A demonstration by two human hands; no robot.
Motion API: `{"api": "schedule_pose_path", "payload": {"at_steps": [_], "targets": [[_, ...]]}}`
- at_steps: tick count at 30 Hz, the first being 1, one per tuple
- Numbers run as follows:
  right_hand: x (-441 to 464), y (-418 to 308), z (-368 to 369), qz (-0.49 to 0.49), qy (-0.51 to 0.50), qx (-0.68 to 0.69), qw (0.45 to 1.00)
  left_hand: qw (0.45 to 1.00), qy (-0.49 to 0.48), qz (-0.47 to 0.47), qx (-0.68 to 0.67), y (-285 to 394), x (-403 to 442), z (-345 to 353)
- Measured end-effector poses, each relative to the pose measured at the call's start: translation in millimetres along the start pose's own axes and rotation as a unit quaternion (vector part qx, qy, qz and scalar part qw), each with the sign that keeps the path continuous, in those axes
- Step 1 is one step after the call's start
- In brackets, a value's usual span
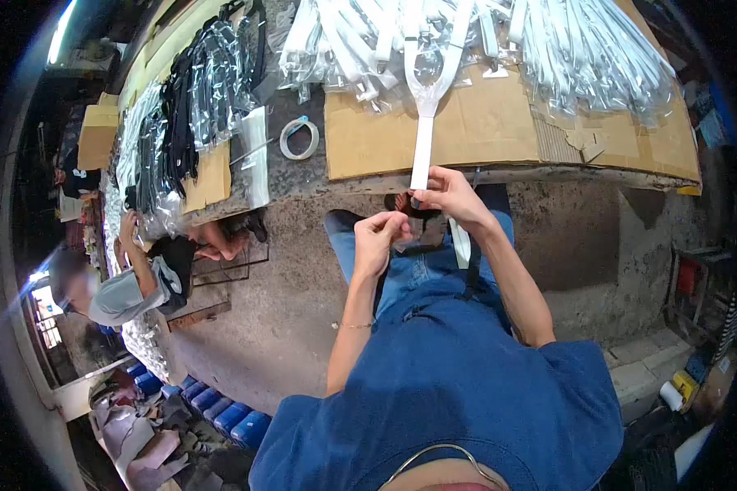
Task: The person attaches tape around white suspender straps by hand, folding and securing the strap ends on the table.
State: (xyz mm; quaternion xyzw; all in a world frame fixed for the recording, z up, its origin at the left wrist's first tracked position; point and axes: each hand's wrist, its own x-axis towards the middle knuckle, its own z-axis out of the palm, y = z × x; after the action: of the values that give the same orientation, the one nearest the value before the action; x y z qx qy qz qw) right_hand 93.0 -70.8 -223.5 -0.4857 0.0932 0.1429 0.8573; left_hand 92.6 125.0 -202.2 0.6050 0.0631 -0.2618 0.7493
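Observation:
A white Y-shaped pair of suspenders (425, 105) lies over the table edge, its two upper straps running back across the cardboard. My right hand (457, 200) is closed on the lower end of its single strap, where a small dark piece shows by the fingertips. Below that hand hangs another white strap length (460, 244). To the left, my left hand (381, 241) is held in a pinch just off the table edge, apart from the strap. Whatever may be between its fingertips is too small to name.
Flat cardboard (483, 135) covers the table front. Bagged white straps (594, 57) and bagged black straps (213, 82) lie in piles. A tape roll (300, 139) sits left of the cardboard. Another person (131, 290) works at the left; blue containers (229, 413) stand behind.

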Motion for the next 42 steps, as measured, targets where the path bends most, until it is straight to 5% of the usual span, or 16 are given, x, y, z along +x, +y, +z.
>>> {"api": "schedule_pose_path", "payload": {"at_steps": [10,26,31,36,42], "targets": [[-1,2,7,0.004,0.021,0.067,0.998,0.97,0.077,0.033,0.227,9,8,6],[-1,-16,5,-0.002,-0.009,-0.089,0.996,0.977,0.018,0.016,0.211,14,14,12],[-3,-18,2,0.008,0.004,-0.102,0.995,0.991,-0.063,0.024,0.114,11,13,10],[-2,-16,3,0.087,0.037,-0.009,0.995,0.991,-0.018,0.016,0.133,10,14,13],[-1,-10,-1,0.043,-0.01,-0.057,0.997,0.998,-0.005,-0.005,0.068,18,13,25]]}}
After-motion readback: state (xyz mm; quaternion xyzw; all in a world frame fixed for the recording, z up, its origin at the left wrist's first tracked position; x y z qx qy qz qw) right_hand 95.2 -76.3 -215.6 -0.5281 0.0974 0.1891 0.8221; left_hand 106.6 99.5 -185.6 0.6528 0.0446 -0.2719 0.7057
